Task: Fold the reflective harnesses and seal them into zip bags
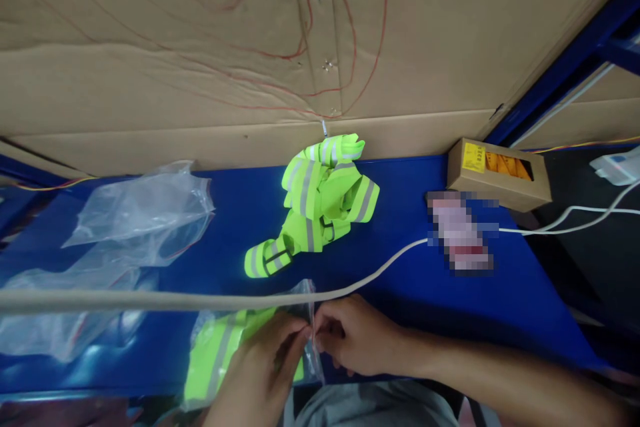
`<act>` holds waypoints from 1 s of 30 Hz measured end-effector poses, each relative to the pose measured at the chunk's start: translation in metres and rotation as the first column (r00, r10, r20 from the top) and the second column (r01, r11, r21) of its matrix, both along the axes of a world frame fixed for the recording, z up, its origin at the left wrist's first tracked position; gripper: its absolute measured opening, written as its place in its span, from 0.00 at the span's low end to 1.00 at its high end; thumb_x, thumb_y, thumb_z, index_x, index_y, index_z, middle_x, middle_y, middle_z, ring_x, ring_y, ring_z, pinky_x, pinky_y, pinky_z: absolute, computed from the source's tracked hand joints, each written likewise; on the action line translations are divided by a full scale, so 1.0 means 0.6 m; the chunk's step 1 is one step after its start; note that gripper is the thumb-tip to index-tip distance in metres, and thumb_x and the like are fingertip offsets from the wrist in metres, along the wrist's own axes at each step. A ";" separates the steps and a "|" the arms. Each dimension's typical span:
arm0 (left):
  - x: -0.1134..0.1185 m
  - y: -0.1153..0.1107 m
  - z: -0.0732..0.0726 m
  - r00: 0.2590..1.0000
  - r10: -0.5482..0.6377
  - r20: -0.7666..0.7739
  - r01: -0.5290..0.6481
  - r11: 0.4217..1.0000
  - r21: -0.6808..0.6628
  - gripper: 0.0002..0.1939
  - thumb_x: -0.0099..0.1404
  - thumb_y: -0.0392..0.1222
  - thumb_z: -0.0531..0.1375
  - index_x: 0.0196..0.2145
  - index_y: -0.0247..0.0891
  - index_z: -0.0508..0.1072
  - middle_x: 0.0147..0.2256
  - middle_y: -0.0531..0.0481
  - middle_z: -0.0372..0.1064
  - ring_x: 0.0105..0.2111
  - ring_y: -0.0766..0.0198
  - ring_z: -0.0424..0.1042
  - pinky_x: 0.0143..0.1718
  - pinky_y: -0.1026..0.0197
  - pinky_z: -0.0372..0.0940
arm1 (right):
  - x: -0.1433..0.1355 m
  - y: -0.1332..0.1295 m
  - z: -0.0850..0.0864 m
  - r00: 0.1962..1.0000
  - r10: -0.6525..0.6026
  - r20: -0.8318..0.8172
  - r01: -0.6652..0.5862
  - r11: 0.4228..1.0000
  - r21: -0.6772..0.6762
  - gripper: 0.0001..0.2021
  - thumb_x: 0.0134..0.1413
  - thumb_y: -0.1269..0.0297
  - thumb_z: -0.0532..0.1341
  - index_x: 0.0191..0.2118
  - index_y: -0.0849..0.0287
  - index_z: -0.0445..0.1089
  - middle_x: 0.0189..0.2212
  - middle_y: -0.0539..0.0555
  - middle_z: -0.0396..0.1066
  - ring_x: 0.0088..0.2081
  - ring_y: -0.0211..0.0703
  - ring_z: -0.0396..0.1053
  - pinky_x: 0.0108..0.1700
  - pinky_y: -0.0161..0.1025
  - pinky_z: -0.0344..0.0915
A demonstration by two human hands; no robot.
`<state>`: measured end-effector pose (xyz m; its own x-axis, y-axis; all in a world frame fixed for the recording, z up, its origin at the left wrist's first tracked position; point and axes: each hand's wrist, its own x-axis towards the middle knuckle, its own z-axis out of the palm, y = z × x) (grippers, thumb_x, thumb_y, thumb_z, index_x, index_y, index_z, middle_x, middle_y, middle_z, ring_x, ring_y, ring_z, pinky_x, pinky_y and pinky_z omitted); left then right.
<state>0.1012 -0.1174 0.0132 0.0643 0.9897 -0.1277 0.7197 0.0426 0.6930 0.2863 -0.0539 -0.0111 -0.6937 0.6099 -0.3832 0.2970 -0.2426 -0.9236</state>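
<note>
A clear zip bag [314,363] with a folded neon-yellow reflective strap [223,347] inside lies at the front of the blue table. My left hand [273,353] pinches the bag's zip edge, thumb and fingers together. Right beside it, my right hand [353,333] grips the same edge with curled fingers. Beyond my hands sits a loose heap of neon-yellow reflective straps [320,203] with grey stripes and dark buckles. My hands partly cover the bag.
Several clear plastic bags [145,207] lie at the left of the blue table [400,307]. A white cable [200,300] crosses above the bag. A blurred phone-like object [459,230] and a cardboard box [500,173] stand at right. Behind rises a cardboard wall [425,27] with red cords.
</note>
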 end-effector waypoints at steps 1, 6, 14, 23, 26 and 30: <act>-0.001 0.000 -0.001 1.000 -0.003 -0.005 0.003 1.000 0.007 0.09 0.69 0.47 0.58 0.36 0.45 0.77 0.30 0.54 0.76 0.26 0.63 0.75 0.27 0.66 0.68 | 0.001 0.000 -0.001 1.000 0.002 -0.004 -0.002 1.000 -0.002 0.04 0.55 0.73 0.59 0.33 0.60 0.71 0.18 0.43 0.66 0.16 0.30 0.63 0.17 0.25 0.56; 0.001 -0.006 -0.008 1.000 0.016 -0.001 -0.016 1.000 -0.003 0.07 0.67 0.49 0.61 0.35 0.46 0.76 0.29 0.55 0.75 0.26 0.65 0.76 0.28 0.66 0.69 | 0.001 -0.002 -0.013 1.000 0.018 -0.015 -0.019 0.997 -0.078 0.04 0.57 0.69 0.58 0.34 0.59 0.71 0.19 0.45 0.67 0.16 0.33 0.65 0.16 0.26 0.60; -0.007 -0.005 -0.008 0.999 -0.049 -0.010 0.049 0.999 0.005 0.06 0.68 0.46 0.60 0.38 0.48 0.77 0.33 0.55 0.77 0.29 0.65 0.78 0.30 0.67 0.71 | -0.001 -0.001 -0.025 0.995 -0.006 -0.104 -0.005 0.994 -0.106 0.07 0.60 0.67 0.57 0.35 0.59 0.72 0.26 0.48 0.71 0.20 0.35 0.69 0.17 0.28 0.64; -0.009 -0.002 -0.015 0.998 -0.058 -0.037 0.061 0.993 0.104 0.04 0.67 0.45 0.62 0.36 0.48 0.77 0.31 0.57 0.77 0.27 0.65 0.78 0.29 0.67 0.71 | 0.000 -0.001 -0.020 0.996 -0.013 -0.084 0.003 0.994 -0.110 0.06 0.61 0.67 0.57 0.34 0.58 0.70 0.20 0.45 0.68 0.16 0.34 0.65 0.16 0.28 0.62; -0.003 -0.006 -0.017 0.998 -0.041 -0.051 0.048 0.990 0.134 0.04 0.67 0.45 0.61 0.36 0.47 0.76 0.30 0.57 0.76 0.26 0.66 0.77 0.28 0.68 0.70 | 0.002 0.000 -0.016 0.998 -0.014 -0.066 0.007 0.994 -0.106 0.05 0.60 0.68 0.57 0.34 0.58 0.70 0.20 0.45 0.68 0.16 0.34 0.65 0.15 0.28 0.61; 0.013 -0.007 -0.016 0.989 0.004 -0.147 0.017 0.990 0.142 0.05 0.66 0.43 0.59 0.31 0.45 0.73 0.25 0.57 0.71 0.22 0.66 0.73 0.23 0.66 0.67 | 0.003 -0.003 -0.006 1.000 -0.005 -0.023 0.002 0.994 -0.106 0.04 0.59 0.67 0.57 0.35 0.58 0.69 0.20 0.44 0.66 0.16 0.34 0.64 0.16 0.28 0.59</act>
